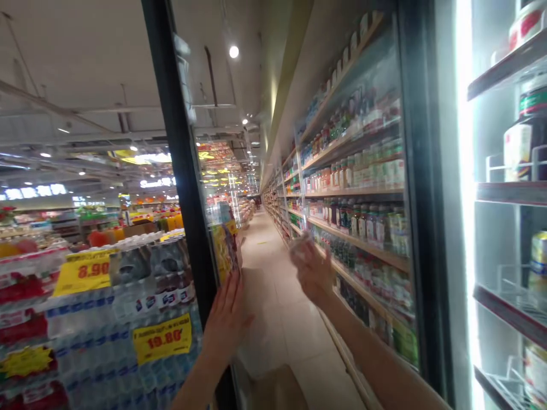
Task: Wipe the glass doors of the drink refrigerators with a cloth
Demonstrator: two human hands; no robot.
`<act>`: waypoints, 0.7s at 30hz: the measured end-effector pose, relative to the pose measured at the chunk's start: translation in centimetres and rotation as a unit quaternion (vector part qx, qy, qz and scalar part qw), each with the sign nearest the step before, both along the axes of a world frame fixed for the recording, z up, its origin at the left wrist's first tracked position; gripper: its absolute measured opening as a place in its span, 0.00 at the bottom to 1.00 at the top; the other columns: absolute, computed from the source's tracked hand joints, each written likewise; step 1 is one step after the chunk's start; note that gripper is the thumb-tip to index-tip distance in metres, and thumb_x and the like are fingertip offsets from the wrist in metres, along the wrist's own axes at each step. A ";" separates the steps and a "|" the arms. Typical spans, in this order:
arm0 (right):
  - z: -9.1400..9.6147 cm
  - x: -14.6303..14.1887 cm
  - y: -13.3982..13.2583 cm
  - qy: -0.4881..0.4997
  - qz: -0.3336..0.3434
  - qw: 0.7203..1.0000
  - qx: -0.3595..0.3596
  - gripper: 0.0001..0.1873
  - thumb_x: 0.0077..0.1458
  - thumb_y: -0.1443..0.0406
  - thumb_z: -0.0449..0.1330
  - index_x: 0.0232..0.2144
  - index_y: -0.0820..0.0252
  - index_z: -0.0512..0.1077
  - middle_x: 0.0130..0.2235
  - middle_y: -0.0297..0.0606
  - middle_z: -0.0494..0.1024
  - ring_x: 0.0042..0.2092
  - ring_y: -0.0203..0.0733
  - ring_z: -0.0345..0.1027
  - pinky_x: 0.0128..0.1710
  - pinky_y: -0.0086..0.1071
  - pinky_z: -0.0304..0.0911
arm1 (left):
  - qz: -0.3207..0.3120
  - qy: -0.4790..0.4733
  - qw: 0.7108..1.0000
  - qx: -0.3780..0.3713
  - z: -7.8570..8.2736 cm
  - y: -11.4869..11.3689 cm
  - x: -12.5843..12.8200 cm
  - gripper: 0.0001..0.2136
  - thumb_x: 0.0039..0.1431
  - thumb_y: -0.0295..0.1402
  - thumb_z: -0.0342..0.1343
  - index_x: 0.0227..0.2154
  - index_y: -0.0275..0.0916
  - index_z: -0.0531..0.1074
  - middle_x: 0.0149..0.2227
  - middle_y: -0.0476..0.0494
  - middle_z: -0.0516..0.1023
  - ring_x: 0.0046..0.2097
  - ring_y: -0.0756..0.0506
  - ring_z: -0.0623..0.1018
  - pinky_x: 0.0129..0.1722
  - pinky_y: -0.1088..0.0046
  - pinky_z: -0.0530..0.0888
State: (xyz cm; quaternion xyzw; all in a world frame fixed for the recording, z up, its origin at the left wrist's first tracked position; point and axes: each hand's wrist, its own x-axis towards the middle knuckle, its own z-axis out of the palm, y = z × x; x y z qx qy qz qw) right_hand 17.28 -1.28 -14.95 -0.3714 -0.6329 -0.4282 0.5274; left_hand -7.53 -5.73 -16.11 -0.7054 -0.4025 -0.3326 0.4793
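Well, a supermarket aisle runs past a black-framed glass cooler door; at that door's near edge the left hand spreads wide open, holding nothing, while the right hand half curls, too blurred to tell whether it grips anything

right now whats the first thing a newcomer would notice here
The two raised bare hands catch the eye first: the left hand at lower centre, spread beside the black frame of a glass fridge door, and the right hand further right, with a blurred clear item at its tips. At lower left, yellow price tags reading 8.90 and 19.80 stand out on shrink-wrapped bottled water.
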 end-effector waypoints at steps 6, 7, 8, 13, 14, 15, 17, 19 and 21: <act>1.0 1.2 -0.6 0.082 -0.024 0.996 0.011 0.23 0.57 0.67 0.49 0.55 0.54 0.65 0.62 0.45 0.59 0.66 0.51 0.41 0.62 0.53 0.38 | -0.025 -0.033 0.999 0.031 1.1 0.2 2.3 0.34 0.60 0.38 0.48 0.64 0.33 0.40 0.64 0.31 0.52 0.65 0.36 0.52 0.59 0.55 0.59; 0.9 0.8 -0.6 0.023 -0.005 1.000 0.009 0.23 0.56 0.67 0.51 0.53 0.50 0.66 0.61 0.42 0.61 0.66 0.49 0.43 0.63 0.51 0.37 | -0.028 -0.035 0.998 0.035 1.6 0.3 2.9 0.33 0.61 0.39 0.47 0.64 0.35 0.41 0.64 0.31 0.52 0.66 0.36 0.52 0.60 0.54 0.58; 0.9 0.8 -0.6 -0.024 0.008 1.000 0.009 0.22 0.55 0.66 0.52 0.52 0.47 0.67 0.59 0.38 0.64 0.65 0.47 0.45 0.63 0.50 0.35 | -0.030 -0.036 0.998 0.038 2.2 0.4 3.4 0.32 0.61 0.39 0.46 0.64 0.36 0.41 0.64 0.32 0.52 0.66 0.36 0.52 0.60 0.53 0.56; 1.9 8.4 0.6 0.166 -0.070 0.983 0.024 0.23 0.58 0.66 0.48 0.55 0.49 0.64 0.62 0.44 0.59 0.64 0.52 0.49 0.60 0.58 0.40 | -0.033 -0.042 0.998 0.042 3.3 0.5 4.4 0.32 0.61 0.42 0.46 0.64 0.38 0.41 0.64 0.34 0.54 0.66 0.37 0.52 0.61 0.52 0.53; 2.1 9.9 0.7 0.240 -0.086 0.967 0.025 0.23 0.59 0.65 0.47 0.57 0.51 0.62 0.63 0.48 0.56 0.64 0.54 0.48 0.58 0.61 0.42 | -0.033 -0.042 0.998 0.041 3.2 0.5 4.3 0.33 0.61 0.42 0.46 0.64 0.39 0.41 0.64 0.34 0.54 0.66 0.37 0.52 0.61 0.53 0.53; 2.1 10.8 0.7 0.288 -0.092 0.953 0.021 0.24 0.60 0.65 0.45 0.58 0.53 0.60 0.64 0.50 0.54 0.64 0.56 0.47 0.56 0.62 0.44 | -0.034 -0.043 0.998 0.042 3.2 0.5 4.3 0.32 0.61 0.42 0.47 0.64 0.39 0.42 0.64 0.34 0.53 0.66 0.37 0.52 0.61 0.53 0.53; 1.9 11.0 0.4 0.283 -0.083 0.956 0.010 0.24 0.60 0.66 0.45 0.59 0.54 0.60 0.64 0.51 0.52 0.65 0.56 0.45 0.56 0.62 0.45 | -0.040 -0.043 0.997 0.050 3.1 0.7 4.1 0.32 0.61 0.41 0.47 0.64 0.38 0.42 0.65 0.34 0.52 0.66 0.38 0.51 0.62 0.53 0.52; 1.5 9.9 0.1 0.153 -0.055 0.987 -0.003 0.24 0.58 0.67 0.47 0.56 0.51 0.63 0.64 0.46 0.53 0.65 0.53 0.44 0.59 0.57 0.42 | -0.051 -0.040 0.996 0.062 3.1 1.0 4.0 0.31 0.62 0.40 0.45 0.64 0.38 0.43 0.65 0.34 0.51 0.67 0.39 0.48 0.63 0.54 0.50; 1.4 9.3 0.1 0.028 -0.035 0.999 -0.010 0.23 0.57 0.68 0.49 0.53 0.47 0.66 0.63 0.41 0.56 0.65 0.49 0.46 0.62 0.53 0.39 | -0.062 -0.039 0.995 0.067 3.0 1.3 3.9 0.30 0.62 0.39 0.45 0.64 0.37 0.43 0.66 0.35 0.49 0.67 0.39 0.47 0.63 0.55 0.48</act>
